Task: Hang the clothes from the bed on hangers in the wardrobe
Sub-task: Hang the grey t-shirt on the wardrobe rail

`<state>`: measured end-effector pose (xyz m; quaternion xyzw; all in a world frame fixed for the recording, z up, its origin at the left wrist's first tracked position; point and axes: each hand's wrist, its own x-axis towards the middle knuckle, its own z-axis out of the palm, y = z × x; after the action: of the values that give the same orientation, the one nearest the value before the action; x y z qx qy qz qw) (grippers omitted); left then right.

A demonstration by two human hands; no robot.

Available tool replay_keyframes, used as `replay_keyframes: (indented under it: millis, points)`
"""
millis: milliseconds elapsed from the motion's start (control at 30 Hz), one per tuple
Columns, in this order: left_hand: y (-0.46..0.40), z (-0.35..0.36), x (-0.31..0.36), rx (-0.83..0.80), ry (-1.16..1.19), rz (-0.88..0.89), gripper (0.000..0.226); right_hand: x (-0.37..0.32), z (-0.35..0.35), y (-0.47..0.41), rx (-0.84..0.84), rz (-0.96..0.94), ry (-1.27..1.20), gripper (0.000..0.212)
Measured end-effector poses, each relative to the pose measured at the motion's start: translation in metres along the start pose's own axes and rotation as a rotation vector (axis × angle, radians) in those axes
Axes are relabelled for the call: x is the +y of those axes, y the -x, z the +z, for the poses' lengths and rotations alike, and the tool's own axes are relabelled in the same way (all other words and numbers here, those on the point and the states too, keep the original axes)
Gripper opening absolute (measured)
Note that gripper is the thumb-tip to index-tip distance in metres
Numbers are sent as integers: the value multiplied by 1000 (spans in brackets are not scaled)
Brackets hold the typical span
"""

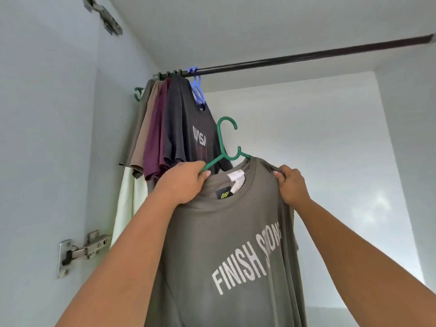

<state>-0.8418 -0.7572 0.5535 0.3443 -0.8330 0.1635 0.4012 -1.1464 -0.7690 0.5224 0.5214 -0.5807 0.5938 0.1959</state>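
Observation:
An olive-grey T-shirt (226, 232) printed "FINISH STRONG" hangs in front of me on a green hanger (224, 147), whose hook stands free below the dark wardrobe rod (306, 56). My left hand (184, 182) grips the hanger's left arm together with the shirt's left shoulder. My right hand (291, 182) pinches the shirt's right shoulder. The hanger's right arm is hidden inside the shirt.
Several shirts (165, 128) hang bunched at the rod's left end, the nearest a dark one marked NASA. Empty blue hangers (197, 88) hang beside them. The rest of the rod to the right is bare. Door hinges (80, 250) sit on the left wall.

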Motion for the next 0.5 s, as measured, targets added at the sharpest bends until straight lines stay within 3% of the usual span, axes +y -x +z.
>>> replay_keyframes:
  millis: [133,300,400,500]
  points:
    - [-25,26,-5,-1,101,-82,30,23,16,-23,-95,73,34,34]
    - [-41,57,-5,-22,173,-194,32,52,21,-48,-418,204,103,53]
    - [-48,66,-12,-32,188,-275,31,76,23,-59,-518,242,-261,44]
    - [-57,66,-18,-22,255,-313,34,88,22,-69,-389,228,-526,28]
